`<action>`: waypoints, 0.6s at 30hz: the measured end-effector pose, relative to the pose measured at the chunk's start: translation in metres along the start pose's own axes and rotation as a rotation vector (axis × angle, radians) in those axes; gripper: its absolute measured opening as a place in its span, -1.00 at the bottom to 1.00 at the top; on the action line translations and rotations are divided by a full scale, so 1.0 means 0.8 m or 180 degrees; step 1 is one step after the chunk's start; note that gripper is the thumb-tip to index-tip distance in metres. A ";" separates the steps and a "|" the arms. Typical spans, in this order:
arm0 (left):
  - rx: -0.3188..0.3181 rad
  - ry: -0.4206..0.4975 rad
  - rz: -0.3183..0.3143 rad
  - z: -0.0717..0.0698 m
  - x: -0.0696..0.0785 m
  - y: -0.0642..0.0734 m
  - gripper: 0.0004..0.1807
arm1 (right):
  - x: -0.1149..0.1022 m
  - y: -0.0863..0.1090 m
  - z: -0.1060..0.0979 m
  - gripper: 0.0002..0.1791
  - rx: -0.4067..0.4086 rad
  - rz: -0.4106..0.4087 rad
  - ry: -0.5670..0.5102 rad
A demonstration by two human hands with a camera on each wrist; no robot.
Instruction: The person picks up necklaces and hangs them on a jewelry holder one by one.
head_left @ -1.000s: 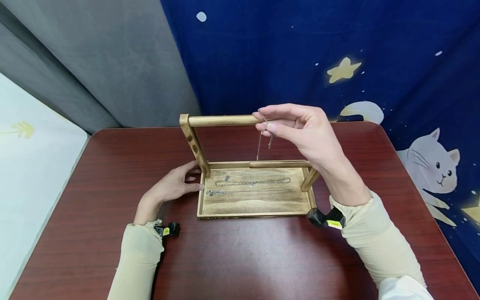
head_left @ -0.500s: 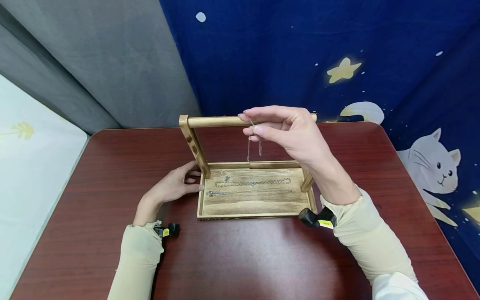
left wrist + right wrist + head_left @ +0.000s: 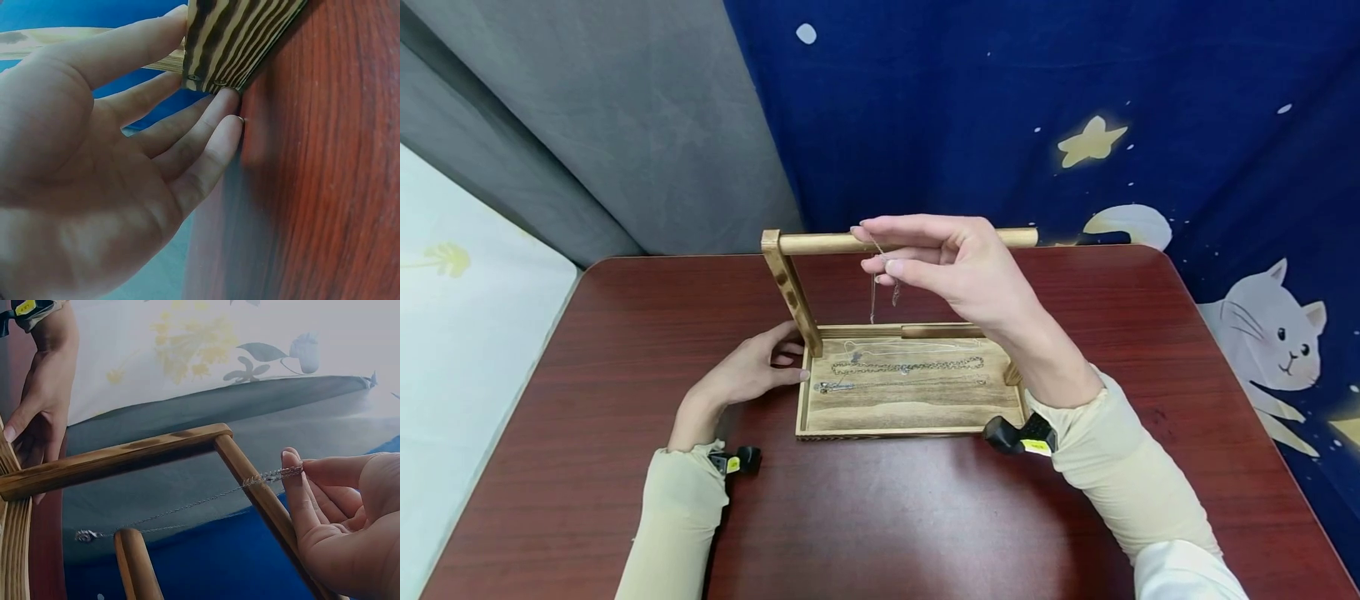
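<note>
My right hand point(image 3: 958, 262) pinches a thin silver chain necklace point(image 3: 194, 505) between thumb and fingers. It is beside the top bar point(image 3: 820, 243) of a wooden jewelry stand, overlapping the bar's middle in the head view. From the fingers the chain hangs in a loop, with a small silver pendant point(image 3: 87, 535) at its low end. My left hand point(image 3: 741, 371) touches the left end of the stand's tray point(image 3: 895, 432), thumb at the rim. In the left wrist view its extended fingers point(image 3: 209, 147) meet the striped wooden corner point(image 3: 231, 50).
Several chains, one a thicker linked chain point(image 3: 910, 365), lie stretched across the tray floor. A shorter lower bar point(image 3: 936, 332) runs along the back; the left post point(image 3: 792, 292) carries the top bar. The red-brown table point(image 3: 880, 508) surrounds the stand. Curtains point(image 3: 940, 100) hang behind.
My right hand has moved left along the top bar with the necklace dangling from it, uncovering the bar's right end. The left hand and the tray have stayed in place.
</note>
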State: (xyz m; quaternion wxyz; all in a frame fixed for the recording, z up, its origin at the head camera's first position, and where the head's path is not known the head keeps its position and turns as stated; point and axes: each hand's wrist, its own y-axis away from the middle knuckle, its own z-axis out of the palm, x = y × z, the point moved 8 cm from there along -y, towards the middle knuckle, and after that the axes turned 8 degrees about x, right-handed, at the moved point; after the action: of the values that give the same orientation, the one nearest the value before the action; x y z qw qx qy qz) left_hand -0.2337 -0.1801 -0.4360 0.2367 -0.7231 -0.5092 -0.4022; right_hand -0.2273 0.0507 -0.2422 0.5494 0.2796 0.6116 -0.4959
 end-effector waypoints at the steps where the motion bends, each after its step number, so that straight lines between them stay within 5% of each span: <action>1: -0.0002 -0.0002 -0.0008 0.000 0.000 0.000 -0.27 | -0.001 -0.001 0.002 -0.57 -0.0022 -0.0015 0.0005; 18: -0.0015 -0.0075 -0.0012 0.000 0.003 0.000 -0.30 | 0.001 -0.012 0.026 -0.55 -0.0147 -0.0092 -0.0134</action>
State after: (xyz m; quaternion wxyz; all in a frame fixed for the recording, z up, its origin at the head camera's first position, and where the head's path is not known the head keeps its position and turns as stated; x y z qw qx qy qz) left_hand -0.2335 -0.1789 -0.4341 0.2283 -0.7274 -0.5125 -0.3952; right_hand -0.2279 0.0282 -0.2385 0.5612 0.2475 0.6152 -0.4953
